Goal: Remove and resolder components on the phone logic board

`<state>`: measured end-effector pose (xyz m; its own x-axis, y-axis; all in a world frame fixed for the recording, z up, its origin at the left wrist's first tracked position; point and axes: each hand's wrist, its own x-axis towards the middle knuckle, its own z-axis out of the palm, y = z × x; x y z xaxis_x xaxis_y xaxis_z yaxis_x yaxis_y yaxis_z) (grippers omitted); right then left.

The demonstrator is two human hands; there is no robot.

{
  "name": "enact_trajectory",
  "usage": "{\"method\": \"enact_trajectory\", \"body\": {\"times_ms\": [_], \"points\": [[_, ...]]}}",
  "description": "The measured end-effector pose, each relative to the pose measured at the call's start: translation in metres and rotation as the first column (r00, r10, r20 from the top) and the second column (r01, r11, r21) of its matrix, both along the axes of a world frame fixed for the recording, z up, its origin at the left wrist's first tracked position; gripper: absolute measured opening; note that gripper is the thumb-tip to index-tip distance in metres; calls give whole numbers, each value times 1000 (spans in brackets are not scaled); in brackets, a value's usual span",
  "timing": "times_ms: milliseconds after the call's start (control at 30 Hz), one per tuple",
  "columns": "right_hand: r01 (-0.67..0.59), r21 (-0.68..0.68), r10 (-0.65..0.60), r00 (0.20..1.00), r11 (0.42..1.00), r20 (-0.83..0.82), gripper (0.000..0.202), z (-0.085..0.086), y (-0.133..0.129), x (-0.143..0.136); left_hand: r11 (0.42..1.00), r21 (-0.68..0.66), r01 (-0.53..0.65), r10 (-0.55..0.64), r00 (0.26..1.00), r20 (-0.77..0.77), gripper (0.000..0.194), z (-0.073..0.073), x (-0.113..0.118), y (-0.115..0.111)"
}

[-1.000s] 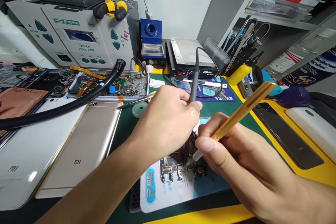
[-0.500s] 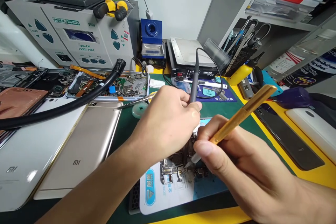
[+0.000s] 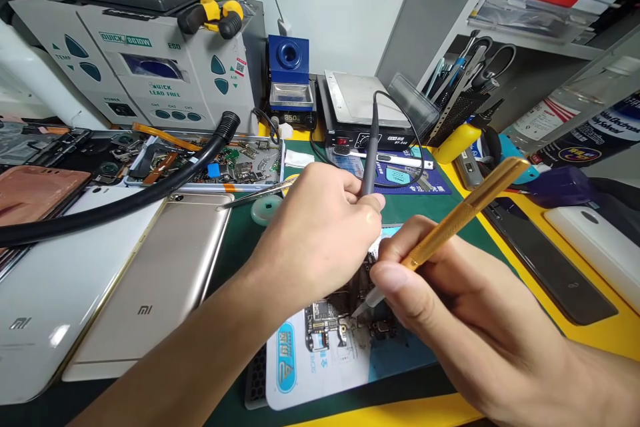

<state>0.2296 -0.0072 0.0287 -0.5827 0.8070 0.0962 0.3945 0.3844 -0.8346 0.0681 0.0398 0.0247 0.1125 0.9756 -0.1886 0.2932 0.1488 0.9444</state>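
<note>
My left hand (image 3: 320,227) is closed around the grey handle of a soldering iron (image 3: 371,157), whose cord loops up and back. Its tip is mostly hidden below the hand, over the circuit board. In my right hand (image 3: 440,300) I pinch a gold-handled craft knife (image 3: 460,220) like a pen, its pointed end at the board's surface. A dark phone circuit board (image 3: 325,327) lies under both tools, partly covered by my hands. It rests on a white and blue printed mat (image 3: 345,380).
Two phone back covers (image 3: 145,293) lie at left beneath a black hose (image 3: 150,203) from the hot air station (image 3: 150,67). Behind are a soldering station (image 3: 291,117) and a heating plate (image 3: 360,107). Phones (image 3: 555,260) lie at right, beside a yellow bottle (image 3: 457,141).
The craft knife and my right hand have shifted very slightly, with the knife's rear end a little further right. My left hand and the soldering iron look still.
</note>
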Motion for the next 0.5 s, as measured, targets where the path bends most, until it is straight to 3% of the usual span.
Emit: {"method": "enact_trajectory", "body": {"times_ms": [500], "points": [[2, 3, -2, 1000, 1000, 5, 10, 1, 1, 0, 999, 28, 33, -30, 996, -81, 16, -3, 0, 0]]}}
